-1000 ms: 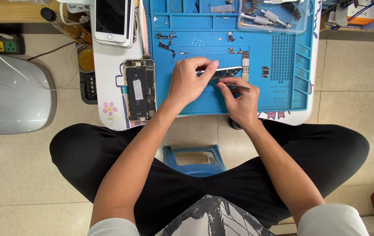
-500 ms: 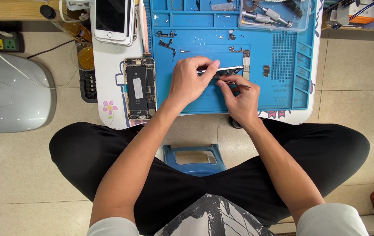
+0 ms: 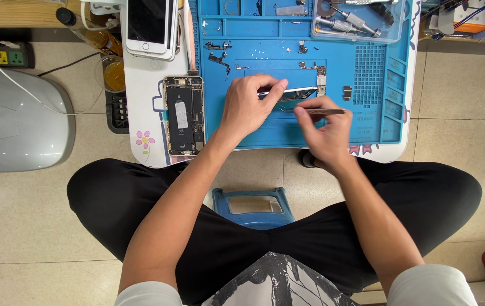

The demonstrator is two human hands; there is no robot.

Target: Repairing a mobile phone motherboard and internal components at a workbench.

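My left hand (image 3: 249,106) pinches a long, thin metal phone part (image 3: 296,92) and holds it on edge over the blue work mat (image 3: 265,131). My right hand (image 3: 323,131) grips metal tweezers (image 3: 310,110), whose tips point left at the lower side of that part. An opened phone body (image 3: 183,115) with its battery showing lies on the white table left of the mat. Small screws and brackets (image 3: 218,52) are scattered on the mat beyond my hands.
A white phone (image 3: 150,25) lies face up at the top left. A clear tray of metal tools (image 3: 357,20) sits at the mat's top right. A grey device (image 3: 16,127), a power strip (image 3: 4,55) and a blue stool (image 3: 253,205) stand on the floor.
My right hand has shifted slightly right and lower, drawing the tweezers out so they show more. My left hand keeps the metal part in place.
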